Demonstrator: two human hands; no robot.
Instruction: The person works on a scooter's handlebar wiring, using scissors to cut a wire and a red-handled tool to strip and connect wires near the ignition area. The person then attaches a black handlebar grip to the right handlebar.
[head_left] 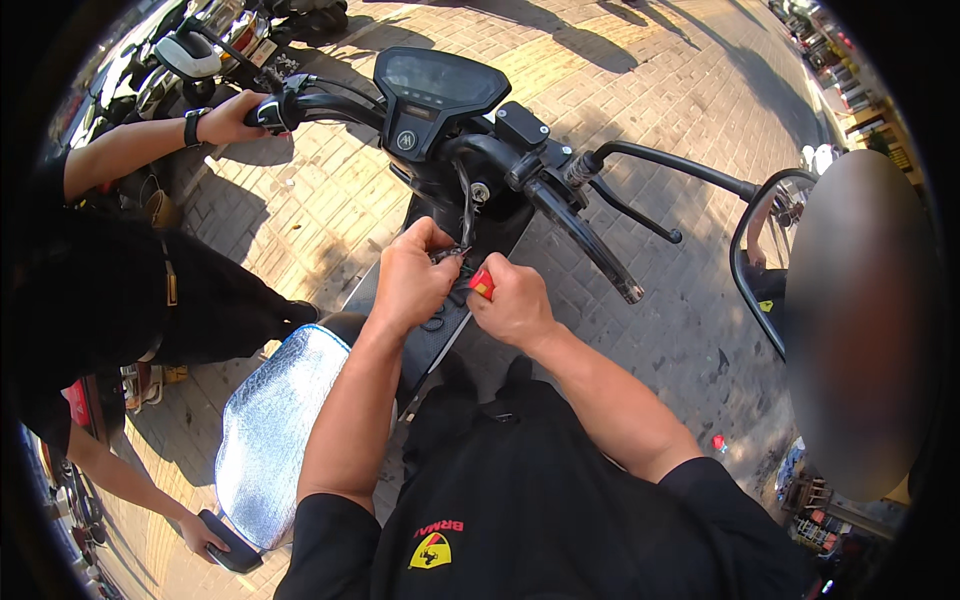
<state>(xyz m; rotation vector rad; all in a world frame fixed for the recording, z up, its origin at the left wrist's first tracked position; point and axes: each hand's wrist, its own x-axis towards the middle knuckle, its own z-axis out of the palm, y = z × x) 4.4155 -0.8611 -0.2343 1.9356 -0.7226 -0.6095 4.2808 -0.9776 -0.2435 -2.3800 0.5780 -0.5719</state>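
Note:
My left hand point(408, 278) is closed in a pinch on dark wires point(446, 256) in front of the steering column of an electric scooter. Close beside it, my right hand point(515, 303) is closed around a small red object with a yellow patch point(482, 284); its kind is mostly hidden by my fingers. Above both hands a black cable bundle point(467, 205) hangs down from the handlebar, beside the key lock point(480, 193). A loop of dark cable point(433, 323) shows below my hands, over the footboard point(437, 343).
The display point(440, 90) tops the handlebar; the right bar point(585, 240), brake lever point(640, 215) and mirror point(770, 265) reach rightward. A co-worker's hand point(232, 120) grips the left handlebar, another hand point(204, 537) a black part behind the silver-covered seat point(270, 430). Parked scooters stand far left.

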